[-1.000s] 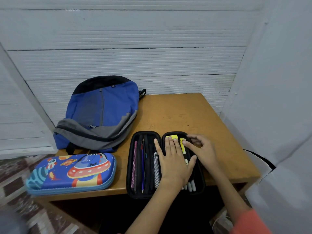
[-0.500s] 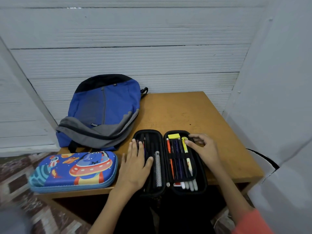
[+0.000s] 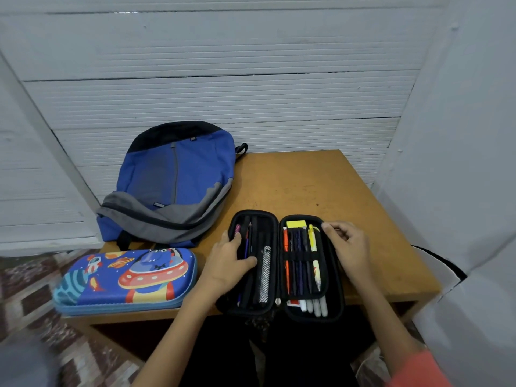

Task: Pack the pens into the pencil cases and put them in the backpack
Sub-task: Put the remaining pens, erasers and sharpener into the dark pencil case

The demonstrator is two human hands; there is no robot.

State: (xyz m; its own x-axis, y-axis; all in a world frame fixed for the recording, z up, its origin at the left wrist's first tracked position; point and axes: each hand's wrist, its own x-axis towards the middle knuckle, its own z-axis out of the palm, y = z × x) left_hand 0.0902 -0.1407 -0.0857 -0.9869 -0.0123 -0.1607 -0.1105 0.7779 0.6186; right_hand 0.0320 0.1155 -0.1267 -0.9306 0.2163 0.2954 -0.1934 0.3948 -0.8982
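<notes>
A black pencil case (image 3: 282, 263) lies opened flat at the near edge of the bench (image 3: 307, 185), its near end hanging a little past that edge. Its left half holds dark pens (image 3: 252, 277) and a mesh-patterned pen (image 3: 264, 275). Its right half holds an orange pen (image 3: 286, 255), several dark ones, a yellow pen (image 3: 315, 255) and a yellow eraser (image 3: 296, 224) at the far end.

The left grip (image 3: 227, 265) is clamped on the left half of this case, with its fingers curled over the outer wall and its thumb lying across the pens inside. The right grip (image 3: 349, 247) has its fingers curled at the far right rim, just beside the yellow pen; whether they pinch the rim I cannot tell.

A blue pencil case (image 3: 125, 277) with a spaceship print lies closed at the bench's near left corner, apart from the left grip. Behind it the blue and grey backpack (image 3: 173, 185) rests on the bench against the white wall (image 3: 251, 79)
</notes>
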